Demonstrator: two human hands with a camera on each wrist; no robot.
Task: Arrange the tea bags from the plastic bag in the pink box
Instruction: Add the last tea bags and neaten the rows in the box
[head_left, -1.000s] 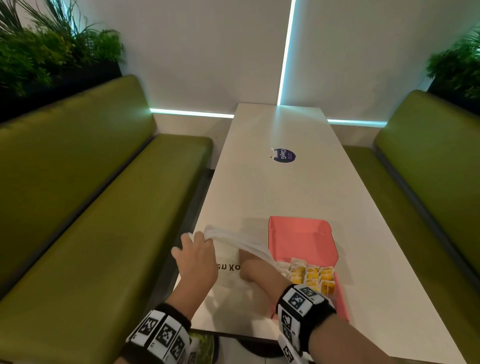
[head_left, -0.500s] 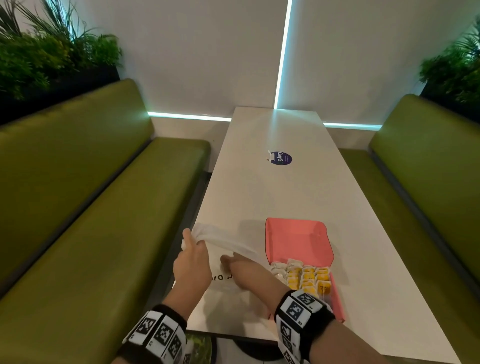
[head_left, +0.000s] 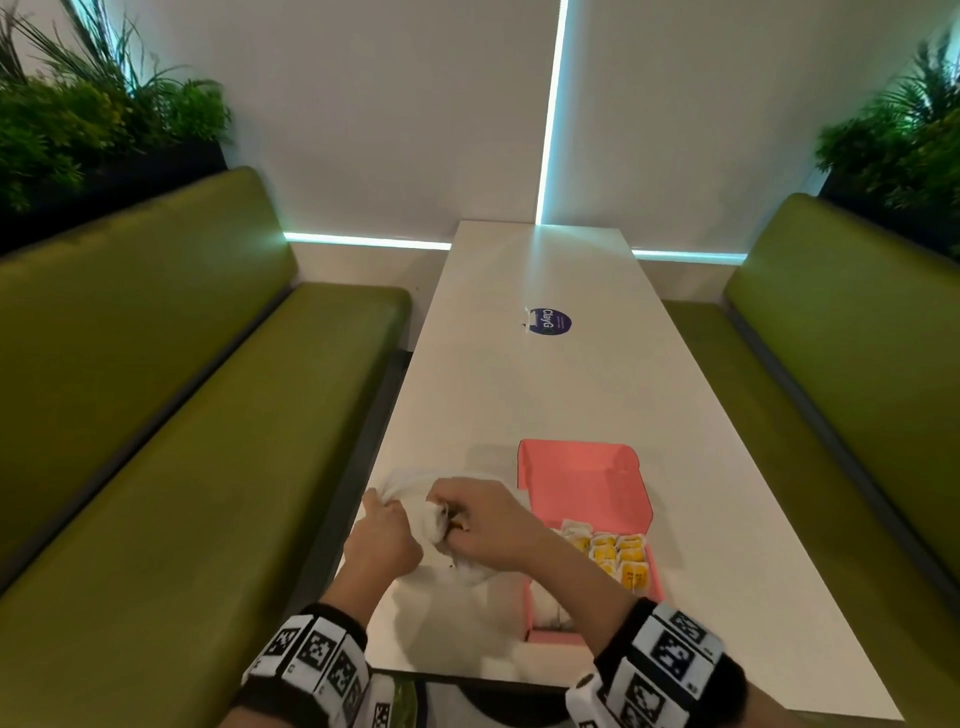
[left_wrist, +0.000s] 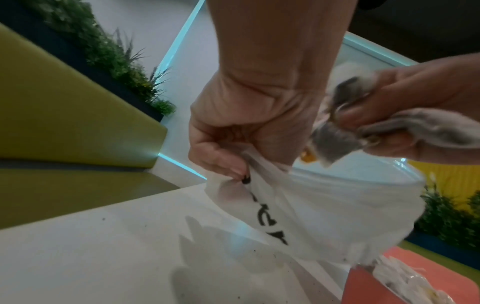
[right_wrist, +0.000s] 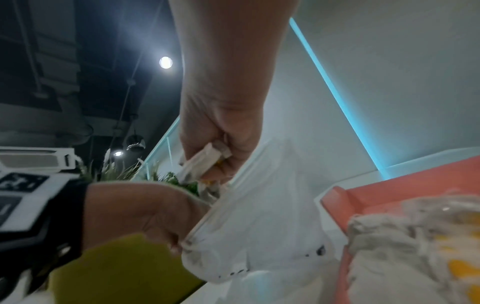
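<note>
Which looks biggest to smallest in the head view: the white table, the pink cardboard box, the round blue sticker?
1. White table, by far the largest.
2. Pink cardboard box.
3. Round blue sticker, smallest, though it lies farther from the camera, which shrinks it somewhat.

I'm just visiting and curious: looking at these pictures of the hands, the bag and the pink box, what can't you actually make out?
- How many tea bags remain in the plastic bag: every view, its white film hides them.
- How many tea bags the right hand holds: wrist views, fingers and blur cover them.
- The near end of the pink box: head view, the right forearm covers it.
- The bag's lettering: left wrist view, crumpled by the left hand.
</note>
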